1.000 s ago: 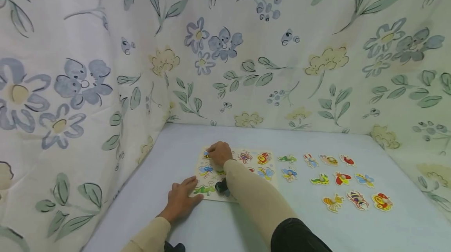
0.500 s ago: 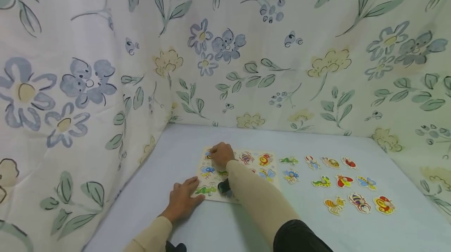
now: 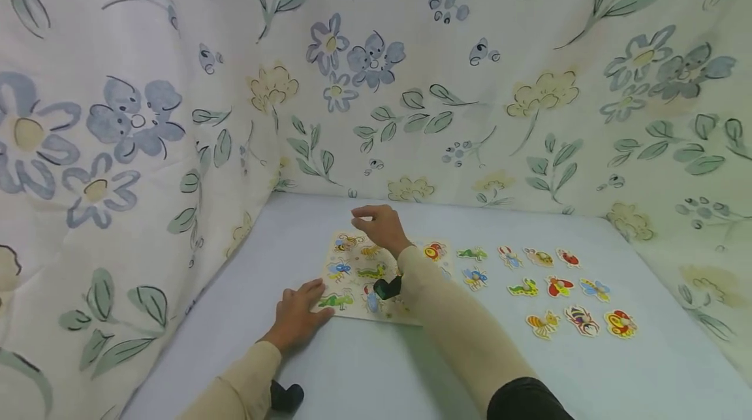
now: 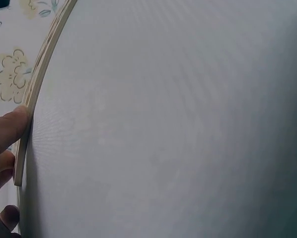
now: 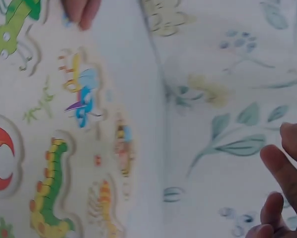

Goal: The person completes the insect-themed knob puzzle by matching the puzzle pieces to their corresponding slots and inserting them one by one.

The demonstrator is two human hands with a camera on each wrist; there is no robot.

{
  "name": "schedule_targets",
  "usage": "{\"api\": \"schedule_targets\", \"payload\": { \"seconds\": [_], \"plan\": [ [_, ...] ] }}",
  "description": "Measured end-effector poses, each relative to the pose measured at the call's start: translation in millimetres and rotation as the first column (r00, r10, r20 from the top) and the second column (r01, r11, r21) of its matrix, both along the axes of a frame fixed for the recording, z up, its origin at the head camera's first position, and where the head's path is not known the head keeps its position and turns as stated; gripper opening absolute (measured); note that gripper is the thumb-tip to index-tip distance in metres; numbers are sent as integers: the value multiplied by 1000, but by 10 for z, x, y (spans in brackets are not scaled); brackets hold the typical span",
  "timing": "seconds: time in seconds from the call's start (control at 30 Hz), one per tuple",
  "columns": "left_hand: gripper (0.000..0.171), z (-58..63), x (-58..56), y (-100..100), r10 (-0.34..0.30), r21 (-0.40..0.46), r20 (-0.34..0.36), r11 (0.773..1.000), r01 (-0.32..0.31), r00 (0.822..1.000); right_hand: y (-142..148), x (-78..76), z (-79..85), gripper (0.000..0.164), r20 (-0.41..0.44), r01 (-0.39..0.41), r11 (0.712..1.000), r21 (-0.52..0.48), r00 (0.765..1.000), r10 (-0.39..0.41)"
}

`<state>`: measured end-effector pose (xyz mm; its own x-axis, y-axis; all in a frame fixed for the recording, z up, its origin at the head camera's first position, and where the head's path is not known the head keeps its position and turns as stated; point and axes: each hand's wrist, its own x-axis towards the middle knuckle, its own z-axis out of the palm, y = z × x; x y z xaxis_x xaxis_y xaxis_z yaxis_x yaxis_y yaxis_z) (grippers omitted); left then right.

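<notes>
A wooden insect puzzle board (image 3: 358,285) lies on the table. My left hand (image 3: 296,319) rests at its left edge; the left wrist view shows the thumb (image 4: 9,129) against the board's side edge (image 4: 38,79). Above the board's far edge my right hand (image 3: 382,227) is raised, fingers extended and holding nothing. A bee (image 3: 349,242) shows in the board's far-left corner. Near it are a blue mosquito-like insect (image 3: 339,270) and a green caterpillar (image 3: 371,272). The right forearm hides part of the board. A white recess (image 5: 2,158) shows in the right wrist view.
To the board's right lie loose insect pieces in rows, among them a green grasshopper (image 3: 472,254), a blue insect (image 3: 475,278), a ladybug (image 3: 568,258) and a dark striped beetle (image 3: 582,321). Floral cloth (image 3: 411,113) encloses the white table (image 3: 364,368) behind and at the sides.
My right hand has lifted off the bee at the board's far-left corner, moving up and right with its fingers loosened. The left hand stays at the board's edge. The head view has tilted slightly down.
</notes>
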<state>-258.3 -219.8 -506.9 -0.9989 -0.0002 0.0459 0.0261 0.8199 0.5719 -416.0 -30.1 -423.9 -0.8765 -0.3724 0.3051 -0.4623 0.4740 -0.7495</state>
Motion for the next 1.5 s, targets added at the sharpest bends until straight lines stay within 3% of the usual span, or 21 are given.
{"api": "schedule_targets", "payload": {
  "seconds": [0.3,0.53,0.9,1.13,1.3,1.5],
  "plan": [
    [64,27,-42,20,-2,-7,15,1000,2,1000,469,399,421,21,-53,-30,984,-177,998,21],
    [63,55,-57,-1,-11,-7,27,1000,11,1000,785,689,608,22,-141,-48,975,-218,990,17],
    [65,96,-24,-28,-16,-7,41,1000,17,999,1339,1119,736,25,-231,11,962,-273,970,-77],
    [67,100,-27,-38,-24,-19,47,1000,25,999,1594,1554,1030,24,-251,70,953,-296,956,-149],
    [68,69,-44,-43,-32,-20,49,999,33,998,1878,1669,986,25,-266,104,930,-352,942,-206],
    [70,32,-69,-6,-54,-10,50,998,54,997,2376,1674,681,26,-220,169,896,-412,935,-278]
  ]
}}
